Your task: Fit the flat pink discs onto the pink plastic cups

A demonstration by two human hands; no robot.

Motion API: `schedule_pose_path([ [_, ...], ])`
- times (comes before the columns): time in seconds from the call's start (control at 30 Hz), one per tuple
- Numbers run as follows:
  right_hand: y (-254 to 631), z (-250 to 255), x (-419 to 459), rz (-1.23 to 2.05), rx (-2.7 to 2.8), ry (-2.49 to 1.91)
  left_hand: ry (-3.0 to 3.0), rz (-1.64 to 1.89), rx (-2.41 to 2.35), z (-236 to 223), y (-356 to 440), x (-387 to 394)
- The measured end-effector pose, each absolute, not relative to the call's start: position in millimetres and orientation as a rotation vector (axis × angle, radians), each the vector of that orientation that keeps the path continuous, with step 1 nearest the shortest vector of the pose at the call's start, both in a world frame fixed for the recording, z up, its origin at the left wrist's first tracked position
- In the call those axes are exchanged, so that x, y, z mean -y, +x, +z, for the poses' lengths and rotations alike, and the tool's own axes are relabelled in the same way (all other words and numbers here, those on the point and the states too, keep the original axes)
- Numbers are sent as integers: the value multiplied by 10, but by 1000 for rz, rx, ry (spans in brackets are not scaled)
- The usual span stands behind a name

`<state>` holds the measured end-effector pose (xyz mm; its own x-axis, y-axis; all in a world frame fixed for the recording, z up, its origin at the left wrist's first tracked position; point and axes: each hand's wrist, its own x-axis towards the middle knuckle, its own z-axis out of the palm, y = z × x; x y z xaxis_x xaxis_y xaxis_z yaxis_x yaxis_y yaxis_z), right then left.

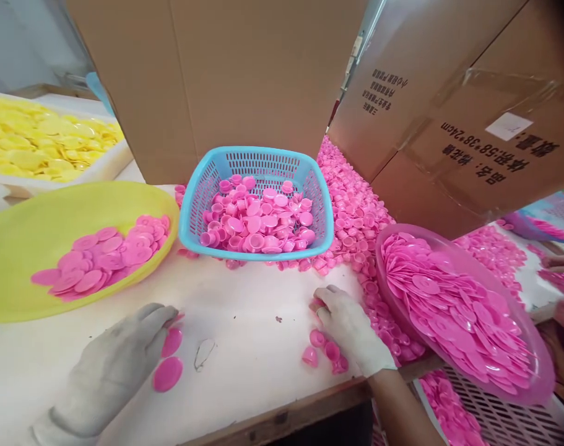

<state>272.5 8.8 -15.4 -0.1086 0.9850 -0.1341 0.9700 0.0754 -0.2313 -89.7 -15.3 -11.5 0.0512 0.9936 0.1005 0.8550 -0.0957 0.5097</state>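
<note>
Head view: my left hand is pinching a pink disc; my right hand is curling round a pink piece. The basket is part-filled; loose cups are waiting on the worktop.

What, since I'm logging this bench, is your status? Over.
Left hand at flat pink discs. Right hand at small pink cups. Blue basket of pink pieces stands ahead; thin loop lies between hands.

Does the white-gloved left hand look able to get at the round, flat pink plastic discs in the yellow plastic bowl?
Probably yes. The left hand is close by, the yellow bowl has an open top, and only its near rim seems to stand before the pink discs.
</note>
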Motion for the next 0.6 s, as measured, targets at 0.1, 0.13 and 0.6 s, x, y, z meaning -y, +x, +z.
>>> schedule_pose_path([
  [0.1, 2614, -159, -154, 319, 2331, -2094, 1615, 637, -1776, 157, -646, 67],
  [0.13, 2568, -156, -186, 307, 2345, -2105, 1451, 679, -1658, 234, -541, 33],
  [0.6, 2429, -173, -259, 637, 2429, -1510, 703, 881, -807, -60, 29, -153],
])
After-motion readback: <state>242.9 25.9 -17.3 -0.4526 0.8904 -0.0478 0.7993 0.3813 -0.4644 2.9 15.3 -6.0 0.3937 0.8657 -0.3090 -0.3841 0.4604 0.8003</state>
